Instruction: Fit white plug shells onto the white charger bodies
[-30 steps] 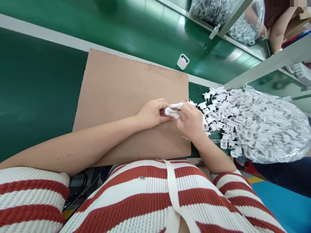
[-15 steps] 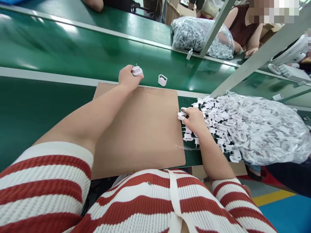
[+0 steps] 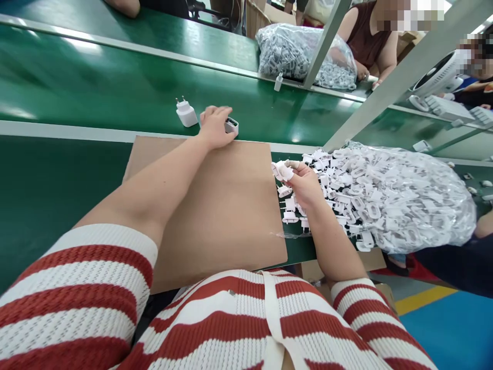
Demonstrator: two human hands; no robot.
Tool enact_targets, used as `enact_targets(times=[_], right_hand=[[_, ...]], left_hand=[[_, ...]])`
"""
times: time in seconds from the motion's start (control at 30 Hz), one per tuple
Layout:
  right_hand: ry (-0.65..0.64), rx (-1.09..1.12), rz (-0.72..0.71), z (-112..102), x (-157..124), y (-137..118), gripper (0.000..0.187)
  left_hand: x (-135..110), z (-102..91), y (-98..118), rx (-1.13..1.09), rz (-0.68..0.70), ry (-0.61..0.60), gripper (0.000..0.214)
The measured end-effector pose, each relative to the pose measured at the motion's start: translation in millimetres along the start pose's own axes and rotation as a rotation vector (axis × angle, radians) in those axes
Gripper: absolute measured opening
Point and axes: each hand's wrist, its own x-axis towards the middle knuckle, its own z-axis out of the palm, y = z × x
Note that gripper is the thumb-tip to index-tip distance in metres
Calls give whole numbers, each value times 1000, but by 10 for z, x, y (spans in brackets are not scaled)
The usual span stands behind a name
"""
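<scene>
Green conveyor belt (image 3: 96, 77) runs across the upper half of the frame, a cardboard sheet (image 3: 223, 205) lies on the near bench at centre, striped sleeves fill the bottom edge. Right of centre: a clear plastic bag (image 3: 423, 205) lies open on its side, full of white plug inserts, its mouth facing frame left, with a loose pile of inserts (image 3: 327, 190) spilled out against the cardboard's right edge. Right hand (image 3: 304, 182) sits at that pile, fingers pinched on one plug insert (image 3: 281, 170), held just above the cardboard edge; which way its pins point, cannot tell. Further up, left hand (image 3: 213, 126) is stretched to the belt's near edge, upper centre, fingers closing on a white charger shell (image 3: 231, 125), open port end facing up and right; grip looks partial, touching at least. Just left of it an assembled charger (image 3: 186, 113) stands on the belt, free, two pins up, long axis roughly vertical. Hands well apart. Far side, top of frame: a second bag (image 3: 300, 51) of white parts, another person's arms beside it.
</scene>
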Motion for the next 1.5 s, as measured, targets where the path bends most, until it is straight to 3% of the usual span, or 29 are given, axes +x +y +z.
enact_targets(times=[0.07,0.17,0.27,0.4,0.47,0.57,0.63,0.7,0.8,0.9,0.97,1.07,1.17,1.33,1.5], right_hand=[[-63,74,67,-13,-7,-10,42],[-114,143,106,-36,-18,-7,39],[-136,151,120,-25,-36,-10,37],[-123,61,49,62,-98,-41,43],[-116,-11,-31,115,-135,-45,42],[-149,-143,-166,168,-164,10,31],[-170,-262,-269,178,-167,82,28],[-147,-400,-363,175,-171,152,32],[-95,-553,-414,168,-202,183,38],[-90,-617,-406,174,-252,128,30],[-99,-660,-446,176,-274,89,23],[-148,-730,-528,158,-285,85,22],[-195,-822,-598,128,-306,121,31],[-301,-998,-843,143,-390,141,33],[-330,-1080,-862,195,-402,166,41]], left_hand=[[50,55,-8,-17,-26,-12,46],[-82,24,101,-87,-5,80,35],[-526,-68,377,-226,116,52,32],[-1305,-128,755,-265,222,-219,26],[-1608,-93,864,-289,200,-290,26],[-1861,28,924,-320,33,-175,62],[-1913,110,929,-311,-92,-45,87],[-1909,160,922,-343,-122,0,76],[-1882,171,896,-510,-10,-79,46],[-1880,157,857,-695,109,-209,69],[-1880,154,839,-705,95,-193,85],[-1856,147,831,-636,42,-150,63],[-1815,122,829,-668,125,-239,31],[-1773,98,803,-695,148,-278,26],[-1757,113,797,-673,176,-271,24]])
